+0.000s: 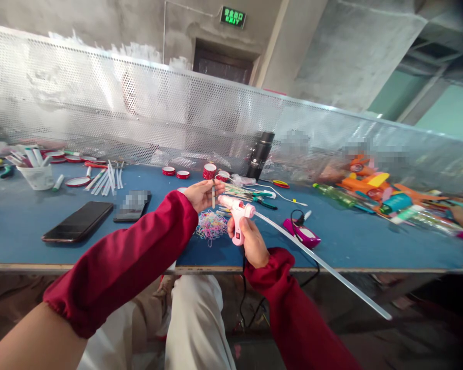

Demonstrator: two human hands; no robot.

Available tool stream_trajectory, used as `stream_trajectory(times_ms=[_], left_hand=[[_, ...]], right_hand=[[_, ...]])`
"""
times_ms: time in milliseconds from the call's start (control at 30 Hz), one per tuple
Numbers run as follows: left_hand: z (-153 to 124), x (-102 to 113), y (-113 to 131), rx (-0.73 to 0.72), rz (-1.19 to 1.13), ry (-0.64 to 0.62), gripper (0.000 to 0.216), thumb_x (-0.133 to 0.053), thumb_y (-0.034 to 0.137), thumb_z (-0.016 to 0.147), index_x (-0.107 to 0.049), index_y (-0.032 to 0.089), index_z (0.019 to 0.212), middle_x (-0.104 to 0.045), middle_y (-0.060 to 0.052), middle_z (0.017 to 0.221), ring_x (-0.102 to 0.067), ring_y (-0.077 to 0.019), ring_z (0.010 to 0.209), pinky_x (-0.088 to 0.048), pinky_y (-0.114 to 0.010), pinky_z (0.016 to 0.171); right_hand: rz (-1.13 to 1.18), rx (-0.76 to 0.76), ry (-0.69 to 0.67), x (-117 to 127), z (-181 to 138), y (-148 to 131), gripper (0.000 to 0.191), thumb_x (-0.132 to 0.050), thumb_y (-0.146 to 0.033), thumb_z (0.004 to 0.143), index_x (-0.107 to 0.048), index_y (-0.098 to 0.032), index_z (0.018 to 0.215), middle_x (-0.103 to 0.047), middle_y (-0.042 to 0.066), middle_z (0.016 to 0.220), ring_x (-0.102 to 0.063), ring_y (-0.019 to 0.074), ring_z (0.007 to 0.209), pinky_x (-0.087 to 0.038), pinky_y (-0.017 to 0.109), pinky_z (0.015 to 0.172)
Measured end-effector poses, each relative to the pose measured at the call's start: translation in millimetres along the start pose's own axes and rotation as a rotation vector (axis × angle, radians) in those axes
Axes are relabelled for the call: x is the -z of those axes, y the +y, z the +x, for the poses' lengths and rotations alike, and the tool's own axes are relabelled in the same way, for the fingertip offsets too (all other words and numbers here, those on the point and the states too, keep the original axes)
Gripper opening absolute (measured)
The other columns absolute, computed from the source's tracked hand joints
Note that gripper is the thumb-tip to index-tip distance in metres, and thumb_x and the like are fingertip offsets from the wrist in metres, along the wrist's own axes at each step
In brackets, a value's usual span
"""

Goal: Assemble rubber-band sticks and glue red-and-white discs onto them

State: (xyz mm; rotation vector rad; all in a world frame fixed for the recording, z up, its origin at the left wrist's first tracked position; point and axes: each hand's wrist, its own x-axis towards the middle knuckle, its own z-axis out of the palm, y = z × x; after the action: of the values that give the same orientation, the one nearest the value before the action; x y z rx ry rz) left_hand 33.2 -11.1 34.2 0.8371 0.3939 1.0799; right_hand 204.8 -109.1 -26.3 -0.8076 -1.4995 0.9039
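My right hand (252, 241) is wrapped round the handle of a pink hot glue gun (238, 218). A long clear glue stick (324, 264) sticks out of the gun's back and slants down past the table edge. In my left hand (201, 195) a thin wooden stick (213, 196) is pinched upright between the fingers, close to the gun's nozzle. Whether nozzle and stick touch, I cannot tell. Below the hands lies a pile of colourful rubber bands (211, 226) on the blue table (150, 252).
Two dark phones (79, 221) lie at left, near a cup of markers (36, 173) and loose glue sticks (106, 180). Behind stand red tape rolls (209, 171) and a black bottle (260, 156). Green-handled pliers (264, 199), a purple device (303, 234) and orange toy planes (364, 182) are rightward.
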Motion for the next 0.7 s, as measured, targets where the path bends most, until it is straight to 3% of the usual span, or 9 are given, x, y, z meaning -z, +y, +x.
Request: stream_trajectory(times_ms=[500,700], left_hand=[[-0.2,1.3,0.1,0.006,0.013,-0.007,0.018,-0.048,0.017,0.096,-0.065,0.012,0.094,-0.070,-0.011,0.098,-0.068,-0.0176,0.088,-0.056,-0.033,0.077],[-3.4,-2.9,1.8,-0.013,0.012,0.021,0.015,-0.052,0.018,0.094,-0.066,0.012,0.091,-0.069,-0.010,0.094,-0.067,-0.0161,0.082,-0.056,-0.032,0.074]], right_hand=[[0.012,0.015,-0.011,0.1,-0.1,1.1,0.051,-0.046,-0.064,0.090,-0.059,-0.018,0.072,-0.054,0.001,0.063,-0.045,0.0129,0.055,-0.032,0.028,0.053],[0.157,-0.046,0.074,-4.3,-3.2,-4.8,0.044,-0.051,-0.062,0.088,-0.070,-0.021,0.087,-0.060,0.005,0.071,-0.049,0.0163,0.058,-0.037,0.032,0.050]])
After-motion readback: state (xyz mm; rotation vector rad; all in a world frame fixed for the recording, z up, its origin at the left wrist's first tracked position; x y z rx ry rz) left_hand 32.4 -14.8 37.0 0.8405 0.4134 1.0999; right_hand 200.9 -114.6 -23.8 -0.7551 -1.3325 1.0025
